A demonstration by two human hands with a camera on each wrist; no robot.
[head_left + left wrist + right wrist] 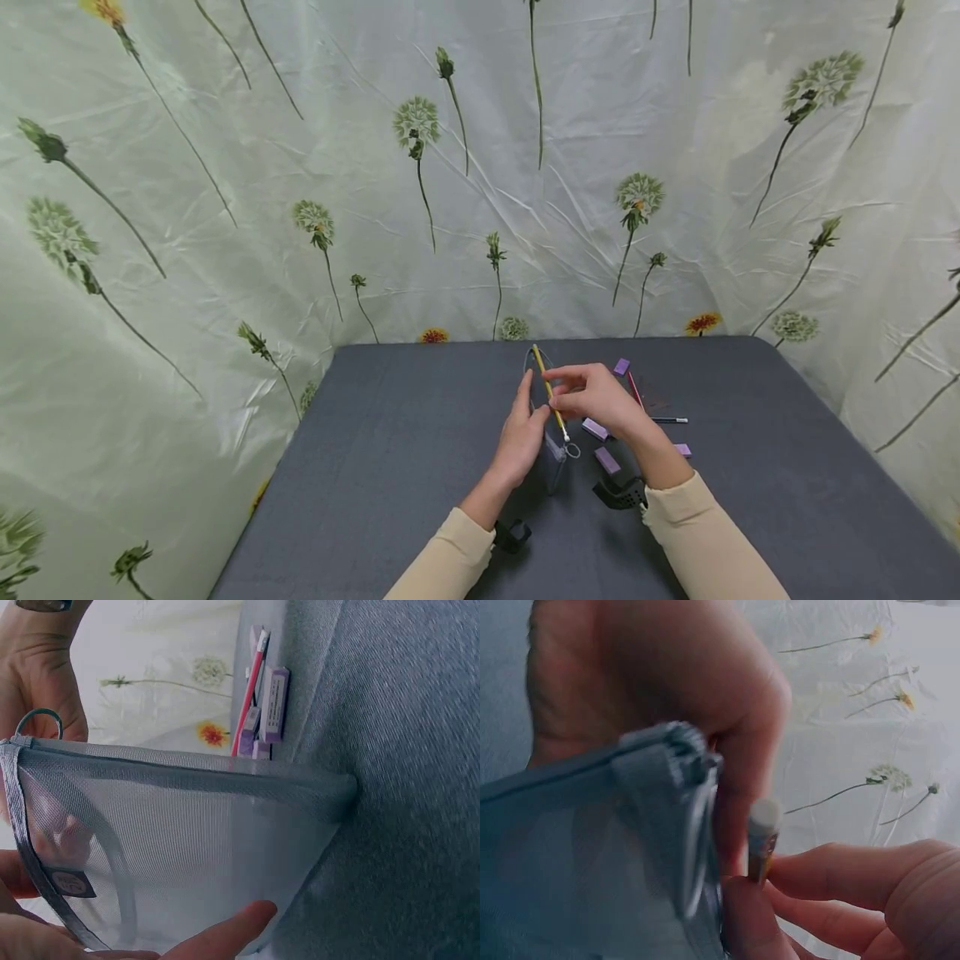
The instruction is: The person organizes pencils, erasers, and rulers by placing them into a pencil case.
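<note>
My left hand [520, 442] holds a grey mesh zip pouch [172, 817] by its side, with the fingers on one face. The pouch stands on edge on the table, its metal ring [573, 450] towards me. A yellow pencil [551, 392] is pinched between the thumb and fingers of my right hand [600, 396], at the pouch's upper side. Its white eraser end [765, 816] points towards me, close beside the pouch's zip corner in the right wrist view. Whether the pencil's far end is inside the pouch, I cannot tell.
To the right of my hands lie several small purple-and-white blocks [607, 460] that look like erasers. Among them are a red pencil [636, 389] and a dark pencil [670, 420]. Behind the grey table [390, 450] hangs a flower-printed curtain [495, 192].
</note>
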